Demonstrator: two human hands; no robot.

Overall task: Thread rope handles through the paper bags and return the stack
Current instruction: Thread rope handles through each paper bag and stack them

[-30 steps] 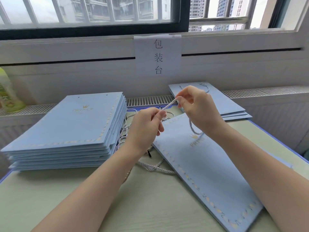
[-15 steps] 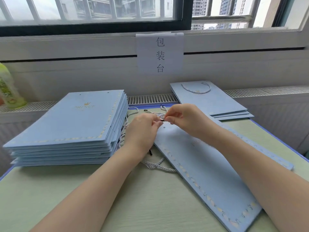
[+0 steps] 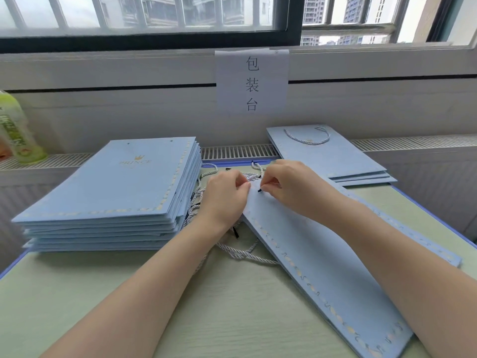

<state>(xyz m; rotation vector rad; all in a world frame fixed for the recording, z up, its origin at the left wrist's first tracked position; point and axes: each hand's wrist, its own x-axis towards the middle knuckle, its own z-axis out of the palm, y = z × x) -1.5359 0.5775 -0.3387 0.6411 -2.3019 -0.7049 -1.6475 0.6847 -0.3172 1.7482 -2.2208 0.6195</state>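
Observation:
A flat light-blue paper bag (image 3: 317, 257) lies slanted across the table in front of me. My right hand (image 3: 291, 187) pinches the black-tipped end of a white twisted rope (image 3: 259, 190) at the bag's top edge. My left hand (image 3: 227, 197) holds the bag's top left corner, thumb on top, with rope bunched beside its fingers. Loose rope handles (image 3: 240, 251) lie under my left wrist. A tall stack of unthreaded blue bags (image 3: 113, 192) sits at the left. A small stack of bags with a rope handle (image 3: 327, 156) lies at the back right.
The green-topped table (image 3: 206, 306) has a blue rim. A green drink bottle (image 3: 18, 130) stands on the sill at far left. A paper sign (image 3: 251, 82) with characters hangs on the wall below the window. A radiator grille (image 3: 237, 151) runs behind the table.
My right hand came down from holding the rope stretched in the air to the bag's top edge. My left hand dropped onto the bag's corner. The camera tilted slightly downward.

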